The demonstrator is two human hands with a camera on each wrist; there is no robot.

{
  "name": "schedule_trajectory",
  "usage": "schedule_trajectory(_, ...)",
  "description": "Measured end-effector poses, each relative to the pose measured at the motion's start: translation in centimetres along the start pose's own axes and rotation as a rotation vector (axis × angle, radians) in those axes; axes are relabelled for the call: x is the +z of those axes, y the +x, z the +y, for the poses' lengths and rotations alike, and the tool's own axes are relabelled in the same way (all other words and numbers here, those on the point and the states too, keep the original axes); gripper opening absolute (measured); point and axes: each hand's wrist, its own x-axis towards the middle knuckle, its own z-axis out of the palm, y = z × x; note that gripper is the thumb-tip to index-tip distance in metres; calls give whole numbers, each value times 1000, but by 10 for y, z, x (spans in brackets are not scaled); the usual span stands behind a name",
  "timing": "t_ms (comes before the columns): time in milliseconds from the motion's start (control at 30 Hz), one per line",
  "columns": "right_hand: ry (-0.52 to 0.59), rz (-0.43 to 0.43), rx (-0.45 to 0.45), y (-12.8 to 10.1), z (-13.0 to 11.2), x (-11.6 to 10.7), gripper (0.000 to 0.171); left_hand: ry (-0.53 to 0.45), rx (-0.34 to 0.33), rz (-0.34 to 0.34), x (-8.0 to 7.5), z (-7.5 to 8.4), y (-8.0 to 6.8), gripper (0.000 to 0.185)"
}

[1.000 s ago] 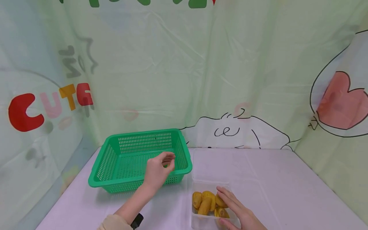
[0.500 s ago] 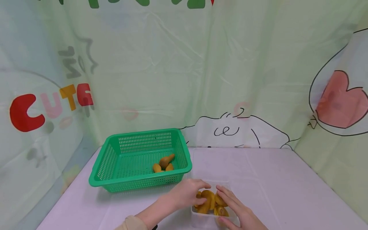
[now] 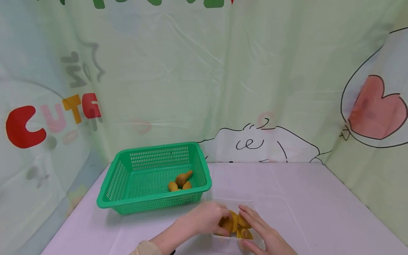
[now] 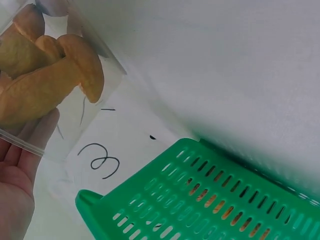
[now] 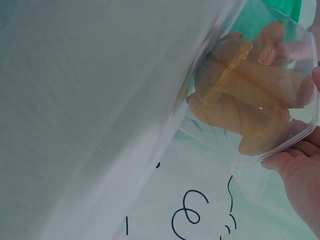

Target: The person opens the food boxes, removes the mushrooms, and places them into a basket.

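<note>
A clear plastic box (image 3: 220, 245) at the front of the table holds several yellow-brown mushrooms (image 3: 244, 233). My left hand (image 3: 207, 216) reaches in over the box's left side, thumb and fingers curled round a mushroom (image 3: 225, 225) there. On the box's right side rests my right hand (image 3: 266, 232), its fingers fairly straight along the rim and its thumb by the front corner. Through the clear wall, the left wrist view shows a mushroom (image 4: 45, 87) with a thick stem and a rounded cap. In the right wrist view, several mushrooms (image 5: 250, 90) lie piled together.
Left of the box and farther back stands a green slotted basket (image 3: 153, 204), with several mushrooms (image 3: 181, 180) in its front right part. A clear flat rectangle (image 3: 232, 180), like a lid, lies behind the box. A printed curtain (image 3: 191, 78) encloses the lilac-covered table (image 3: 302, 212).
My left hand leaves the basket, where mushrooms now show, and comes right and nearer to the box. Its fingers then close round a mushroom inside. My right hand stays at the box.
</note>
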Motion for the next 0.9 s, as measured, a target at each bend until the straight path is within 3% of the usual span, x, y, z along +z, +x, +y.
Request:
schedule_trajectory(500, -9, -18, 54, 0, -3, 0, 67, 110, -40, -78, -1, 8, 5, 32)
schedule_trajectory(700, 5, -39, 59, -1, -2, 1, 68, 100, -16, -95, -2, 6, 4, 32)
schedule_trajectory(900, -17, -40, 78, 0, -2, 0, 67, 28, -18, -111, -3, 3, 5, 35)
